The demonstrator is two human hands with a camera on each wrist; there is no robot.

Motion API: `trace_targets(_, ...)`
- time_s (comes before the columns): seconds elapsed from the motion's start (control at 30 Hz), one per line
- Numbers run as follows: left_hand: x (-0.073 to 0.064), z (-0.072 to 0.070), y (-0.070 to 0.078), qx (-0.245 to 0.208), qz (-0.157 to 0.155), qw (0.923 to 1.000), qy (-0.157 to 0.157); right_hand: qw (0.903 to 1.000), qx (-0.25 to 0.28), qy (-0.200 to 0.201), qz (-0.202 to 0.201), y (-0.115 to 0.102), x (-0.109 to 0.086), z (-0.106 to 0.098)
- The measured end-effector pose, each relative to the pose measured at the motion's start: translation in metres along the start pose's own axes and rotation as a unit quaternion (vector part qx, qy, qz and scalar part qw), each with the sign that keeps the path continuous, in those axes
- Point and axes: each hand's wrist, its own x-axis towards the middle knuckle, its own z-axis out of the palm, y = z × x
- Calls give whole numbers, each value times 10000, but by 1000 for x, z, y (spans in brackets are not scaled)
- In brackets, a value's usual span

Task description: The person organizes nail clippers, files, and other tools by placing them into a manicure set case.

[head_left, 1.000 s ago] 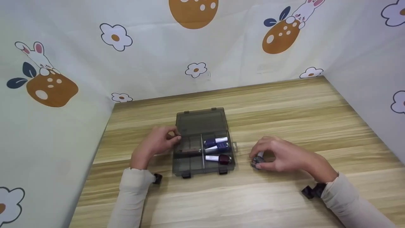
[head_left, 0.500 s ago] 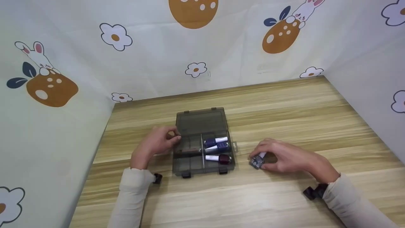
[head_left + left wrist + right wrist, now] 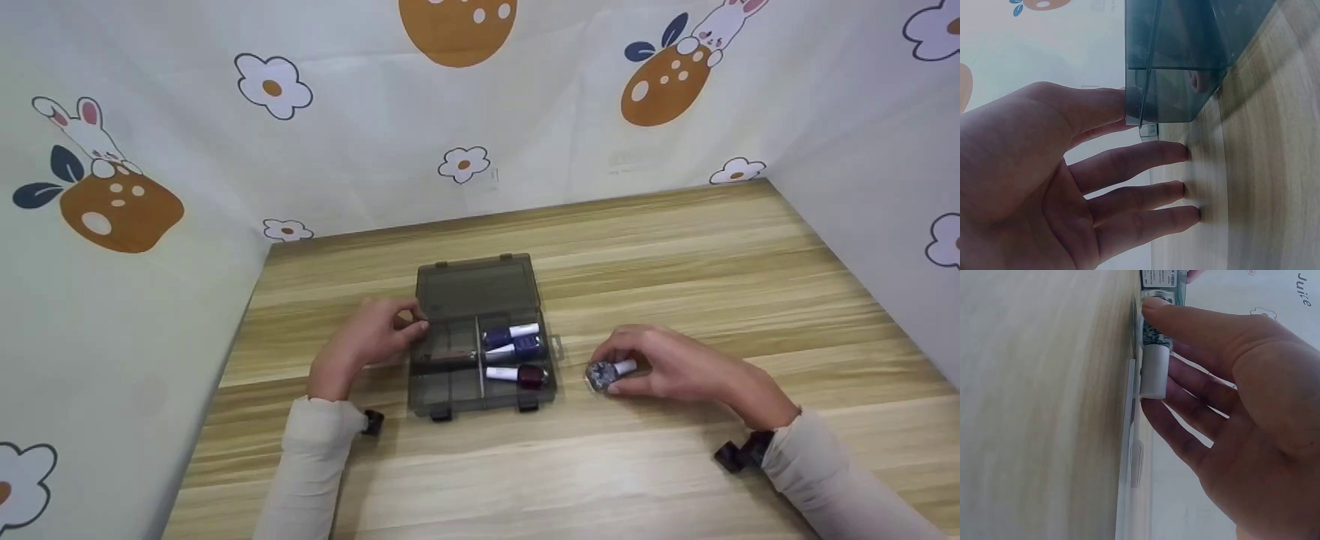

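A smoky grey plastic box lies open on the wooden table, and everything else is placed from it. Its lid lies flat on the far side of the tray, and the tray is split into compartments. In the right-hand compartments lie three nail polish bottles with white caps, two dark blue ones nearer the lid and a dark red one nearer the person; a dark reddish stick-like thing, too small to make out, lies in the left-hand part. The left hand rests at the box's left edge: in the left wrist view the forefinger lies straight against the box's corner, while the other fingers stretch out relaxed with their tips on the table, holding nothing. To the right of the box, near it but not touching, the right hand holds a small glittery bottle with a white cap. The right wrist view shows the bottle pinched between the thumb on one side and the curled fingers on the other, lying on its side close to the table; whether it touches the wood cannot be told. Both forearms wear pale sleeves. Behind the box, printed cloth walls with flowers, rabbits and orange shapes close off the table on three sides.
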Motion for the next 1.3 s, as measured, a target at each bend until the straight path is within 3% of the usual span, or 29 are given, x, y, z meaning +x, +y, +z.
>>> trace_targets(0.33,-2,-2,-1,94,57,9999,73,9986,217,484,-83,-13,15,5)
trace_targets(0.47,-1,-2,-2,146,135,9998,73,9973,221,638,-293,-20,24,9)
trace_targets(1.3,1,-2,-1,182,143,9997,30,9951,-101,678,-706,-44,55,26)
